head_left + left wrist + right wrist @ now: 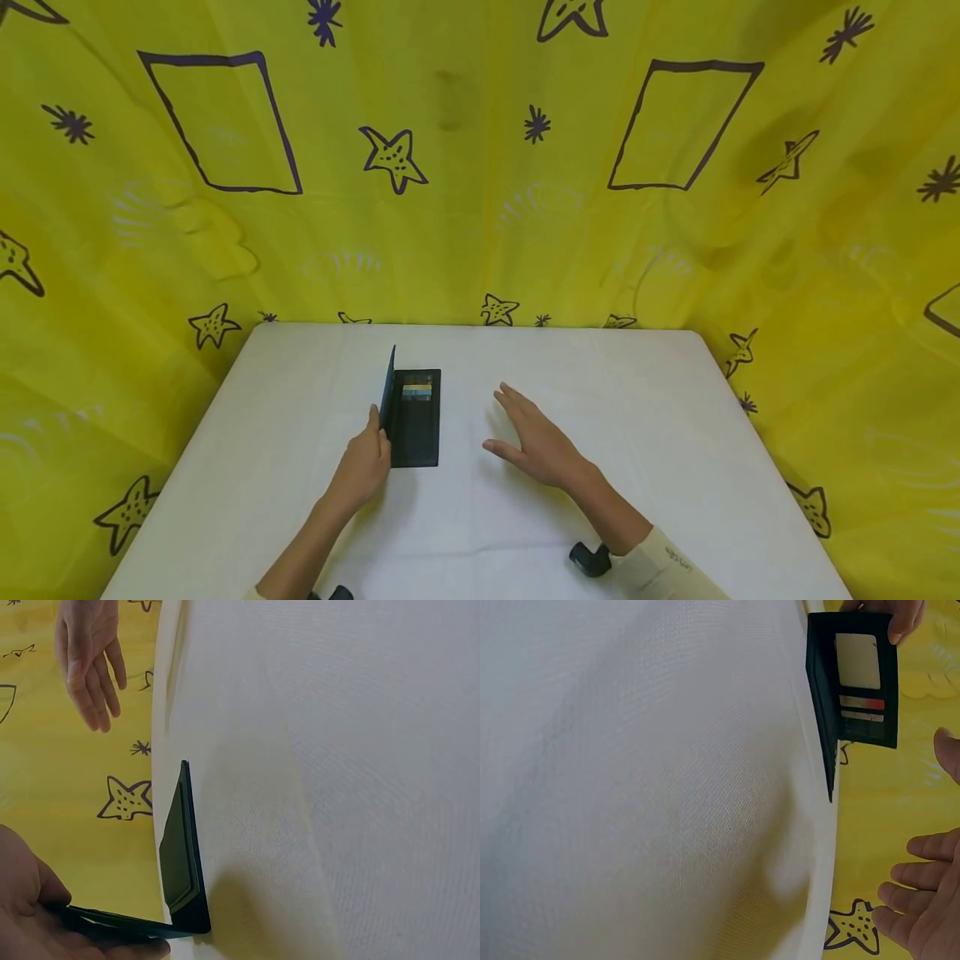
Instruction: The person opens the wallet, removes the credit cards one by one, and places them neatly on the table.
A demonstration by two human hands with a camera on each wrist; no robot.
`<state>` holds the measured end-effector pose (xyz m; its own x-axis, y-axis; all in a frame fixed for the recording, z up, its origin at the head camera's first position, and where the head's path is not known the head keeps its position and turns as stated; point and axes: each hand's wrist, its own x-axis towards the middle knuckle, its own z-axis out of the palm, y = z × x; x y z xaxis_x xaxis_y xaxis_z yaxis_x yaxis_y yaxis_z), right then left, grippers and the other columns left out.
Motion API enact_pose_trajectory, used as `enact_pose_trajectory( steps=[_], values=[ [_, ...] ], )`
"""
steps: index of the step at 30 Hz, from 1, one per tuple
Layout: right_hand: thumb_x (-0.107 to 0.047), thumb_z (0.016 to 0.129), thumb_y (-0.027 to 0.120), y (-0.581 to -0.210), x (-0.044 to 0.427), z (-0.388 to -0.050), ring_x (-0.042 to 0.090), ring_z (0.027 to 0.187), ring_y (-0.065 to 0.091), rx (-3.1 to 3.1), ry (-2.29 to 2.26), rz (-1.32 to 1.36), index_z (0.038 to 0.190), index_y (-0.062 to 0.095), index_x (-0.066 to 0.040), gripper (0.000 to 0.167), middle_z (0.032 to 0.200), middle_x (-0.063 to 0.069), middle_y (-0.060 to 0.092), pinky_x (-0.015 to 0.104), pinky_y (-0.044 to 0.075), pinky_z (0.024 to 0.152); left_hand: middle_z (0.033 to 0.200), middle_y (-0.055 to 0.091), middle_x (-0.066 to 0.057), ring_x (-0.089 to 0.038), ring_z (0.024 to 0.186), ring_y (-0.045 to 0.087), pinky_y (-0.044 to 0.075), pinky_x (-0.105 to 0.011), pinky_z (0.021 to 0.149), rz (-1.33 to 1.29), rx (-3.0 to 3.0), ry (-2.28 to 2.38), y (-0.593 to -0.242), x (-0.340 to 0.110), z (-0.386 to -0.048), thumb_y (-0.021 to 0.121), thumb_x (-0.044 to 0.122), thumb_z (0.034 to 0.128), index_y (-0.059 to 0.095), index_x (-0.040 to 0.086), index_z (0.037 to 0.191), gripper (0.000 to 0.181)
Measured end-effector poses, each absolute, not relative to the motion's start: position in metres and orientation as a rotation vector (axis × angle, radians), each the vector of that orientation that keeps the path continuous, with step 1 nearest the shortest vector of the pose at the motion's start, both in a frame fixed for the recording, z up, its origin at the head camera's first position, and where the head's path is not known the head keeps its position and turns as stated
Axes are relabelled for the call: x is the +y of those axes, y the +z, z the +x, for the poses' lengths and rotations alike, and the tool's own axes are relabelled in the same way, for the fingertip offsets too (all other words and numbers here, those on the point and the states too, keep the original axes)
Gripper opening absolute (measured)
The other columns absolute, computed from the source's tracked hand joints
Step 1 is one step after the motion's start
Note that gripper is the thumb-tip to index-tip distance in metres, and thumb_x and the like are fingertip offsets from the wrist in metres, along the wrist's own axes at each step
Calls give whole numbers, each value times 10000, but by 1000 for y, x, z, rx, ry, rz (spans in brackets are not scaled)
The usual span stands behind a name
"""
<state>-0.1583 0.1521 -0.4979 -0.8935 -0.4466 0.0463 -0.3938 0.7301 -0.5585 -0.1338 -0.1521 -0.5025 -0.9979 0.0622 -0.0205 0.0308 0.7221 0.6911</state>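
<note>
A dark wallet [416, 429] lies unfolded on the white table, left of the middle in the head view. Its left cover stands upright, and my left hand [365, 462] pinches that cover's edge between thumb and fingers. Cards show in slots on the flat half. The right wrist view shows the inside of the raised cover [889, 690], with a clear window and more card slots. My right hand [543, 442] hovers to the right of the wallet, fingers straight and thumb spread, holding nothing. In the left wrist view the left fingers are partly cut off by the frame.
A white cloth covers the table [637, 400]. Behind it and at both sides hangs a yellow curtain [465, 233] with drawn stars and frames. A black wrist camera [590, 559] sits at the right wrist, and part of another [341, 592] shows at the left.
</note>
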Motion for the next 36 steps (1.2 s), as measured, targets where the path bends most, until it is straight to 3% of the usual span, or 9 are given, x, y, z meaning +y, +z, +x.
enact_pose_trajectory(
  steps=[3,8,10,12,15,19,21,27,36],
  values=[
    [-516,1016,667,-499,151,-158,321,1570,266,2832,-877,-683,1657,313,-80,852,1732,98,244,552,296,1224,987,675,-330,-341,877,650,550,-506,792,52,2905,1112,-500,-154,-133,370,50,1099,193,-233,1545,557],
    [-515,1020,662,-499,150,-159,312,1570,268,2831,-870,-695,1660,307,-84,849,1731,93,246,536,293,1229,1396,531,-423,-433,1109,679,562,-586,896,-5,2953,1094,-497,-161,-130,370,36,1097,175,-227,1553,561],
    [-507,1020,665,-498,150,-160,310,1570,268,2828,-870,-699,1660,306,-83,848,1730,95,247,530,293,1230,1476,463,-407,-423,1082,681,567,-579,875,-26,2971,1096,-497,-166,-129,356,32,1092,164,-222,1558,564],
    [-499,1020,670,-498,150,-160,307,1569,271,2827,-871,-699,1659,308,-84,845,1729,96,252,525,294,1231,1524,410,-399,-398,946,680,574,-553,779,-41,2997,1088,-498,-171,-128,349,15,1077,162,-220,1560,569],
    [-491,1020,672,-498,149,-160,306,1569,272,2823,-872,-696,1658,309,-79,841,1728,98,255,523,294,1231,1559,356,-406,-464,991,673,555,-560,711,-63,3048,1043,-499,-180,-128,359,-20,1033,174,-214,1562,593],
    [-489,1021,673,-499,148,-159,311,1568,273,2820,-872,-690,1656,310,-72,842,1727,101,256,525,290,1232,1586,299,-416,-559,1340,494,537,-637,865,-99,3071,990,-505,-189,-127,453,8,1015,153,-199,1575,668],
    [-487,1019,676,-499,147,-159,314,1567,275,2818,-876,-686,1655,312,-69,844,1726,103,258,529,290,1232,1597,282,-414,-559,1403,422,503,-671,943,-124,3063,975,-509,-193,-127,535,75,1022,139,-190,1583,735],
    [-497,1015,676,-501,147,-160,315,1566,277,2826,-862,-688,1656,309,-68,854,1726,103,259,530,298,1227,1617,227,-418,-557,1480,293,442,-699,1037,-170,3022,903,-516,-199,-128,738,273,974,125,-183,1587,979],
    [-509,1011,673,-503,144,-163,302,1566,280,2834,-832,-688,1661,303,-86,859,1727,96,261,520,309,1224,1614,228,-424,-563,1506,219,357,-698,1119,-141,2946,949,-521,-209,-130,916,276,831,153,-185,1574,1160]
  ],
)
